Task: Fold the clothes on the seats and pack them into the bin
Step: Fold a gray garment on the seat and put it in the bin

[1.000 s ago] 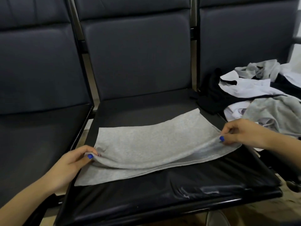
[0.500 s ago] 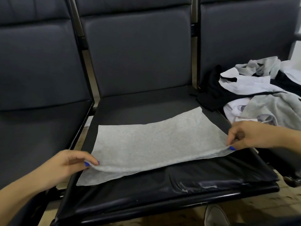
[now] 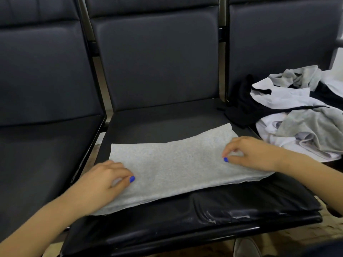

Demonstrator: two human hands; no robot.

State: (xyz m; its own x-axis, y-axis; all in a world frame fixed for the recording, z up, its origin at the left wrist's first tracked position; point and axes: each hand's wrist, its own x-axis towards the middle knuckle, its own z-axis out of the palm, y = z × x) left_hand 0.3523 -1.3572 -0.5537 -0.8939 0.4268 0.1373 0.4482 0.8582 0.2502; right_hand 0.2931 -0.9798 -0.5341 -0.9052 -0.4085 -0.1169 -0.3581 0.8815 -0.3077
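Head view: the grey cloth (image 3: 172, 164), already doubled into a long strip, lies flat on the middle seat (image 3: 232, 206) with its long axis running from the left hand (image 3: 104, 184) across to the right hand (image 3: 250, 154). Both hands rest on top of it, one near each short end, fingers (image 3: 230, 149) curled loosely; whether they pinch the fabric or only press it I cannot tell. The cloth's middle lies between the two sets of fingers, so either end looks equally ready to be folded over. Beyond the right fingers, on the neighbouring seat, sits the unfolded pile (image 3: 300, 115). No bin shows.
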